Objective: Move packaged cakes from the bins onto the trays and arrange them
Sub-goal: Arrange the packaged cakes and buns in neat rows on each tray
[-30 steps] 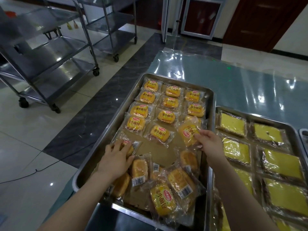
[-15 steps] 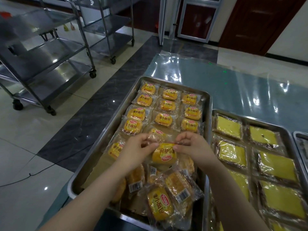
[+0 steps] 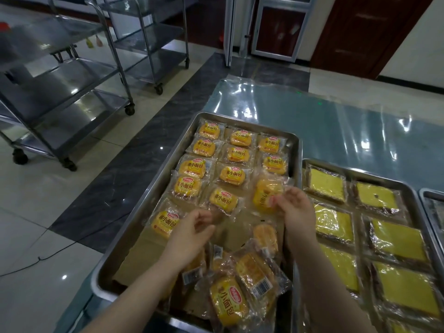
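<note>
A steel tray (image 3: 153,200) holds several yellow packaged cakes in neat rows at its far end, such as one in the middle column (image 3: 232,175). My right hand (image 3: 296,210) pinches a packaged cake (image 3: 265,195) at the right column's near end. My left hand (image 3: 189,234) hovers with loosely curled fingers over the brown paper liner (image 3: 242,224), holding nothing, next to a cake (image 3: 165,222) in the left column. A loose pile of cakes (image 3: 240,289) lies at the tray's near end, some face down.
A second tray (image 3: 413,191) to the right holds flat square yellow cakes in clear wrap. A third tray's edge (image 3: 432,200) shows at far right. Both sit on a plastic-covered table (image 3: 336,121). Wheeled steel racks (image 3: 72,92) stand on the floor to the left.
Both hands held one cake at the tray's middle; now my right hand has carried it to the right column and my left hand has let go and pulled back.
</note>
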A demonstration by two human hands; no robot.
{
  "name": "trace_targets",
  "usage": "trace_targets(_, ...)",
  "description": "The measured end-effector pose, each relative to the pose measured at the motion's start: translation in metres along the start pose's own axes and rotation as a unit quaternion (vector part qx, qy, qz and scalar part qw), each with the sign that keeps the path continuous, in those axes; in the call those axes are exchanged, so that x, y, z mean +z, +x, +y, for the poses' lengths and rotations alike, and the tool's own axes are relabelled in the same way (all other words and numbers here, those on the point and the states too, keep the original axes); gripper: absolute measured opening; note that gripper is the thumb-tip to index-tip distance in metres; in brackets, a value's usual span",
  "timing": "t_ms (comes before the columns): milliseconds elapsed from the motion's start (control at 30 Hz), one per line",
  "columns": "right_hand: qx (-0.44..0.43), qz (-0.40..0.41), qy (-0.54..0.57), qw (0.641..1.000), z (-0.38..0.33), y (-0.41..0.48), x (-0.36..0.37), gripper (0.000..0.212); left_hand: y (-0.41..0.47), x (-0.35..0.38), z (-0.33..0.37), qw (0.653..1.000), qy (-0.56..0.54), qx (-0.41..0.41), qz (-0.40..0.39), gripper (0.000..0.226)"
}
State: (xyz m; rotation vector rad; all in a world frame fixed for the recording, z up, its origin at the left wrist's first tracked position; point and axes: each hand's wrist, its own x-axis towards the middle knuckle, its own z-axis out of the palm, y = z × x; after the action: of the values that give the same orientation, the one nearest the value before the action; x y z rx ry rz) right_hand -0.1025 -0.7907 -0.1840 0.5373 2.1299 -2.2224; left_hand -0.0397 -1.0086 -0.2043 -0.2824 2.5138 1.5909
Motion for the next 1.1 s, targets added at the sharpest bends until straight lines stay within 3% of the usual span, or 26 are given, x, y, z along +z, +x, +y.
trace_targets(67,-0.097,0.027,-0.154,0.983,-0.006,0.018,-0.005,0.018,-0.004,-0.005,-0.011,0.996,0.09,0.014,-0.005,0.031)
trace_targets(100,-0.138,0.021,-0.26,0.955,-0.006,0.028,-0.004,0.022,-0.006,-0.008,-0.017,0.993,0.121,0.015,-0.01,0.033)
trace_targets(200,-0.189,-0.048,-0.536,0.822,0.0,0.052,0.006,0.029,-0.016,-0.016,-0.033,0.987,0.137,0.022,-0.079,0.037)
trace_targets(300,-0.184,-0.095,-0.666,0.717,0.018,0.061,0.014,0.038,-0.024,-0.017,-0.043,0.971,0.186,0.067,-0.138,0.04)
trace_targets(333,-0.193,-0.085,-0.679,0.703,0.026,0.061,0.013,0.04,-0.026,-0.016,-0.048,0.961,0.218,0.087,-0.145,0.041)
trace_targets(400,-0.202,-0.075,-0.666,0.714,0.04,0.056,0.013,0.049,-0.027,-0.012,-0.058,0.937,0.289,0.12,-0.154,0.048)
trace_targets(467,-0.18,-0.119,-0.647,0.731,0.053,0.048,0.013,0.056,-0.029,-0.007,-0.067,0.91,0.359,0.134,-0.159,0.059)
trace_targets(567,-0.12,-0.2,-0.646,0.727,0.071,0.035,0.009,0.064,-0.03,-0.002,-0.074,0.885,0.415,0.142,-0.158,0.064)
trace_targets(667,-0.122,-0.188,-0.622,0.75,0.07,0.029,0.006,0.065,-0.03,-0.002,-0.076,0.879,0.427,0.151,-0.149,0.065)
trace_targets(767,-0.211,-0.04,-0.579,0.786,0.061,0.016,0.0,0.048,-0.029,-0.003,-0.079,0.88,0.424,0.158,-0.147,0.065)
trace_targets(800,-0.199,-0.015,-0.574,0.794,0.058,0.008,-0.002,0.042,-0.029,-0.003,-0.08,0.88,0.422,0.161,-0.145,0.065)
trace_targets(900,-0.076,-0.07,-0.606,0.788,0.062,-0.015,-0.007,0.057,-0.029,-0.002,-0.081,0.88,0.42,0.173,-0.142,0.065)
trace_targets(967,-0.061,-0.102,-0.624,0.772,0.065,-0.024,-0.007,0.065,-0.028,-0.002,-0.082,0.882,0.413,0.181,-0.138,0.066)
trace_targets(1100,-0.067,-0.101,-0.59,0.798,0.066,-0.036,-0.003,0.051,-0.027,-0.006,-0.083,0.885,0.39,0.196,-0.159,0.065)
